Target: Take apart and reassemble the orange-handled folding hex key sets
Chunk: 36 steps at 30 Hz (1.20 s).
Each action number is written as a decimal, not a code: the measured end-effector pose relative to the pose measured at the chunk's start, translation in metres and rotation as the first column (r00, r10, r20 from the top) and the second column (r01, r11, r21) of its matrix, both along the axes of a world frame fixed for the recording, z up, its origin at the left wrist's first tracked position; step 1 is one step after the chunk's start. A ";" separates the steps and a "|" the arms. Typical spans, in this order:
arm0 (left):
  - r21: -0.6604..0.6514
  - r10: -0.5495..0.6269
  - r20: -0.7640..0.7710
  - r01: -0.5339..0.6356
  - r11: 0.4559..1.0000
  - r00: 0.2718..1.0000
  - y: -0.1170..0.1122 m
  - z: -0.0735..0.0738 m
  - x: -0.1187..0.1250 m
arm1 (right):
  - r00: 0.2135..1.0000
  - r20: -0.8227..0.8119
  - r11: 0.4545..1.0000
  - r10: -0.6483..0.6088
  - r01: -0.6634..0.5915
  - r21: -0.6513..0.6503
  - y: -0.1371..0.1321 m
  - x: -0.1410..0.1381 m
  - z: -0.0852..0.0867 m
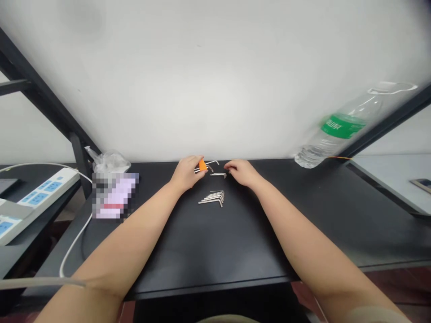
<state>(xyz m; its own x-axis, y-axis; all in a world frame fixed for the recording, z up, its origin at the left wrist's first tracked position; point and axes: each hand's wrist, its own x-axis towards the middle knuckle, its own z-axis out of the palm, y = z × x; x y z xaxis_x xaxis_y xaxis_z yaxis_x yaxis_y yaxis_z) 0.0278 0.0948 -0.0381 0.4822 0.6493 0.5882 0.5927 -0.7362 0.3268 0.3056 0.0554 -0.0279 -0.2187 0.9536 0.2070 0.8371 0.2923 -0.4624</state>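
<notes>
At the back of the black desk, my left hand (187,172) is closed around an orange hex key holder (202,164). Silver L-shaped hex keys (212,162) stick out of the holder on its right side. My right hand (241,171) is just to the right, its fingers curled together; whether a small thing is between them is hidden. Close to its fingertips lies a small group of hex keys (218,174). Nearer to me, a second group of several hex keys (213,197) lies side by side, short ends to the right.
On the left are a crumpled clear plastic bag (111,162), a blurred-out pinkish item (116,197), a white power strip (40,197) and a white cable (72,242) near my left arm. A large clear bottle (336,128) with a green label stands back right, against a white wall (215,80).
</notes>
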 end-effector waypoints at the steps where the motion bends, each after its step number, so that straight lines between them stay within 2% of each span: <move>1: -0.001 -0.002 -0.002 0.002 1.000 1.000 0.000 0.000 0.000 | 1.000 0.010 1.000 -0.016 0.016 -0.007 -0.001 0.000 0.001; 7: 0.004 -0.019 0.005 0.019 1.000 1.000 -0.001 0.001 0.000 | 1.000 -0.015 1.000 0.019 -0.019 -0.018 -0.011 -0.012 0.009; 10: 0.003 -0.078 0.022 0.078 0.997 0.997 -0.003 0.002 0.001 | 0.978 -0.204 0.999 -0.038 0.044 0.025 -0.014 -0.020 0.016; 12: 0.007 -0.122 0.040 0.122 0.992 0.992 -0.005 0.003 0.003 | 0.910 -0.409 0.997 -0.073 0.052 -0.061 -0.016 -0.024 0.019; 15: 0.031 -0.179 0.056 0.178 0.984 0.982 -0.009 0.004 0.007 | 0.757 -0.645 0.962 -0.106 -0.087 -0.260 -0.019 -0.032 0.019; 17: 0.040 -0.197 0.044 0.196 0.980 0.979 -0.011 0.005 0.009 | 0.688 -0.717 0.932 -0.115 -0.174 -0.317 -0.022 -0.040 0.018; 19: 0.030 -0.191 0.017 0.191 0.981 0.981 -0.013 0.006 0.010 | 0.677 -0.731 0.921 -0.086 -0.225 -0.317 -0.025 -0.049 0.018; 22: 0.013 -0.179 -0.028 0.180 0.984 0.983 -0.015 0.006 0.012 | 0.737 -0.676 0.927 0.003 -0.255 -0.274 -0.029 -0.059 0.020; 24: 0.020 -0.180 -0.061 0.182 0.983 0.982 -0.016 0.006 0.013 | 0.770 -0.638 0.931 0.017 -0.245 -0.272 -0.029 -0.061 0.021; 27: 0.031 -0.171 -0.130 0.177 0.984 0.977 -0.016 0.007 0.014 | 0.783 -0.622 0.913 -0.017 -0.241 -0.329 -0.028 -0.056 0.022; 31: 0.050 -0.146 -0.200 0.158 0.986 0.969 -0.013 0.011 0.011 | 0.746 -0.658 0.902 -0.097 -0.214 -0.375 -0.021 -0.041 0.018; 34: 0.052 -0.118 -0.195 0.131 0.990 0.974 -0.009 0.012 0.007 | 0.723 -0.665 0.917 -0.188 -0.113 -0.383 -0.011 -0.028 0.011; 36: 0.039 -0.078 -0.186 0.087 0.995 0.979 -0.007 0.011 0.005 | 0.754 -0.610 0.926 -0.242 -0.008 -0.377 -0.002 -0.020 0.005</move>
<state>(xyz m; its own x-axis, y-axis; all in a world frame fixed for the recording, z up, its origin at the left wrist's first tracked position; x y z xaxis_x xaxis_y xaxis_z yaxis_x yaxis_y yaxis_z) 0.0328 0.0878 -0.0270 0.6357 0.5765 0.5133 0.5758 -0.7971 0.1821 0.2858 0.0531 -0.0226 -0.0366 0.9959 -0.0822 0.3253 -0.0659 -0.9433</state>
